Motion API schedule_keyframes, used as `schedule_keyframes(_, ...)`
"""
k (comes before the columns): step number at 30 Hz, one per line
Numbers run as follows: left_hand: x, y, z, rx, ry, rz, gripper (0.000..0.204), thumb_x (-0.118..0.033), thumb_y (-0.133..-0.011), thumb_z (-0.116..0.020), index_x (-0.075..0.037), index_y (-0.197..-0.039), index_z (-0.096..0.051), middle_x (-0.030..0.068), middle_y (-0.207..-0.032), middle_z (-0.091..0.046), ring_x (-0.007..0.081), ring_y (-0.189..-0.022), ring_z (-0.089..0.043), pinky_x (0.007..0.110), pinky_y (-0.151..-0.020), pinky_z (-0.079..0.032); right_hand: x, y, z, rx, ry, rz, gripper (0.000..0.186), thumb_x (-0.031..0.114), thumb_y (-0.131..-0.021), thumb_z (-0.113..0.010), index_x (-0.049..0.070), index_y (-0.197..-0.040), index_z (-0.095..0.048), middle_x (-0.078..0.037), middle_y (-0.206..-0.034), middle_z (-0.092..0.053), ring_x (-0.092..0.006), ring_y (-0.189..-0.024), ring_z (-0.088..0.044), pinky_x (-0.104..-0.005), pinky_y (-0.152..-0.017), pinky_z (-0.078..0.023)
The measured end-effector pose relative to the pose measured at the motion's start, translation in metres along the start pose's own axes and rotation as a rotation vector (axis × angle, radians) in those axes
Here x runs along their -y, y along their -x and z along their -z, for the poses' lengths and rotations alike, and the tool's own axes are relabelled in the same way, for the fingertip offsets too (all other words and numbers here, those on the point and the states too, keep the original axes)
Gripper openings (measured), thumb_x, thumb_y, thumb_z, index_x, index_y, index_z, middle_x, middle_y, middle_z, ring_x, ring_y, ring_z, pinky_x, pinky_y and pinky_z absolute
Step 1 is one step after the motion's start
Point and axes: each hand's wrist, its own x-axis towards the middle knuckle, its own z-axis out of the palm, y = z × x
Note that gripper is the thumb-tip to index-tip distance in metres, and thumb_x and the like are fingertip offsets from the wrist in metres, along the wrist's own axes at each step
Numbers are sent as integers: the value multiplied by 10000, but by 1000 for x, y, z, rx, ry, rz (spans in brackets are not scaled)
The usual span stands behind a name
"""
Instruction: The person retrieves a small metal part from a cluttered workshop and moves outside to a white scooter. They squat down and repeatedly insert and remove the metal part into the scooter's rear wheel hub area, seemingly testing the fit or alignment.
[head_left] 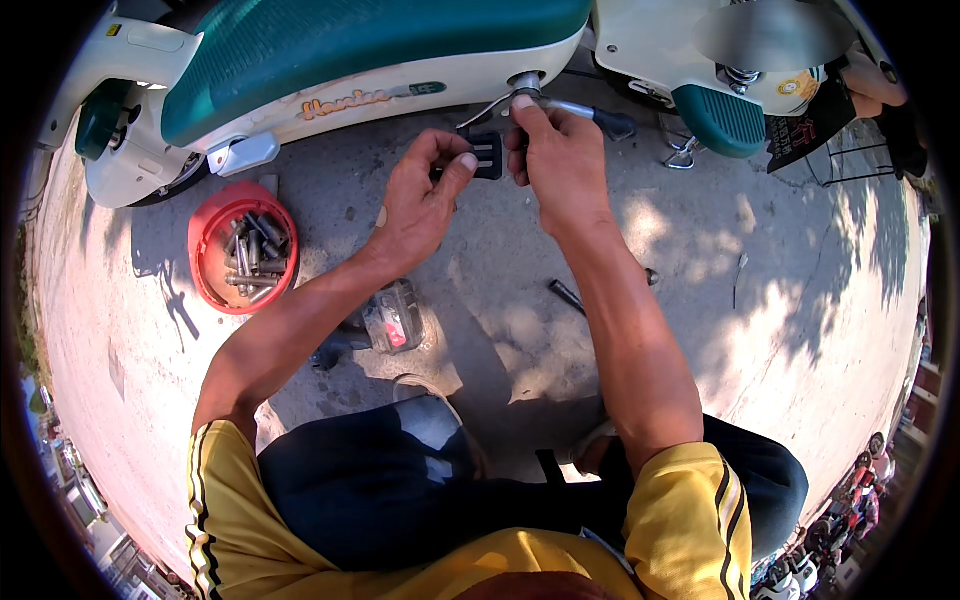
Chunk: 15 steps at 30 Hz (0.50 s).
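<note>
My left hand (412, 205) holds a black pedal (488, 158) between thumb and fingers, just below the scooter's side. A thin silver arm (484, 113) runs above the pedal toward a round metal hub (526, 82) on the white and teal scooter (400, 90). My right hand (565, 165) is closed, its thumb tip at the lower edge of that hub. Whatever its fingers grip is hidden behind them. Beyond its knuckles a silver bar with a black end (614, 124) sticks out to the right.
A red bowl (203, 270) of metal sockets stands on the concrete at left. Below my left forearm lies a power tool with a clear-cased battery (393, 318). A short dark rod (567, 296) lies beside my right forearm. Another white scooter part with a teal footrest (722, 120) stands at right.
</note>
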Motion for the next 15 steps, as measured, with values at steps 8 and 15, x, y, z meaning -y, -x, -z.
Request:
schedule_keyframes(8, 4, -2, -2, 1, -14, -8, 186, -171, -1025, -618, -12, -1114, -578, 19, -873, -604, 72, -665, -519, 252, -573, -448, -10, -7, 1, 30, 7, 61, 327, 261, -1030, -584, -38, -916, -648, -35, -693, -558, -114, -523, -479, -291, -471, -370)
schedule_keyframes(15, 2, -2, -2, -13, -49, -38, 187, -179, -1028, -613, -14, -1109, -579, 14, -847, -599, 68, -648, -514, 252, -566, -439, -10, -6, 2, -74, 297, 148, 435, 305, -979, -593, -75, -774, -645, -186, -694, -650, -293, -661, -627, -423, -676, -491)
